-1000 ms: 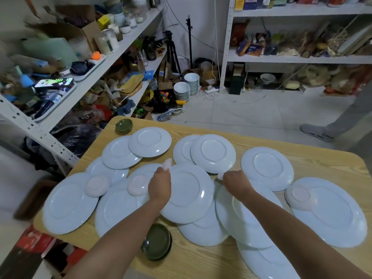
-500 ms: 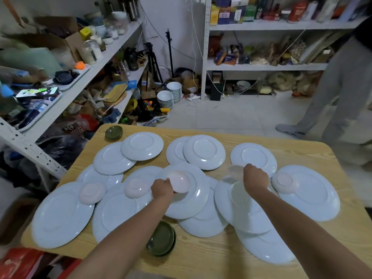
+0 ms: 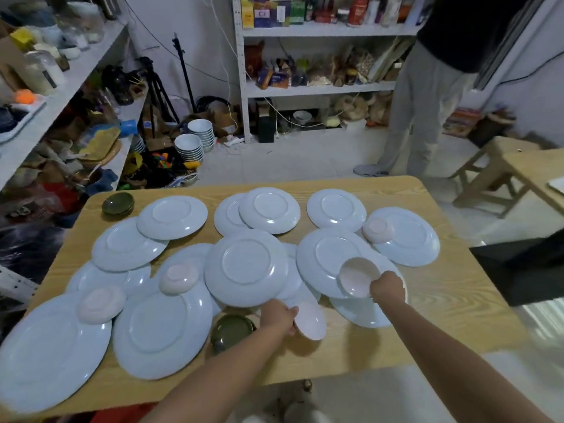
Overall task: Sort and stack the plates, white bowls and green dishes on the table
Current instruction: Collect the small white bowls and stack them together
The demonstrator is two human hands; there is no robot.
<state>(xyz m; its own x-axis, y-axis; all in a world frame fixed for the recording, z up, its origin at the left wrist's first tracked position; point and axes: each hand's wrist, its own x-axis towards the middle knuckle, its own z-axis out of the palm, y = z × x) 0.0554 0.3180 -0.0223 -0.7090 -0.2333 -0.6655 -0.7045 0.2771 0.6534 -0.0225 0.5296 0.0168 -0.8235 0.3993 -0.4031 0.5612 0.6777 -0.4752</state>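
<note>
Head view, both hands loaded: left hand (image 3: 279, 315) grips a white bowl (image 3: 311, 322) low over the counter (image 3: 457, 300), while right hand (image 3: 387, 288) pinches a second white bowl (image 3: 358, 276), tilted over the plates (image 3: 247, 264), just up-right of the first. Nesting looks next, a short gap to close.

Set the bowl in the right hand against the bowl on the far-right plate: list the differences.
The right hand grips the held bowl at its rim; no hand touches the resting bowl. The held bowl is tilted, its hollow showing; the resting bowl seems to lie base up. The resting bowl sits on the far-right plate's left rim; the held bowl is nearer the person. Both are small and pinkish white.
</note>
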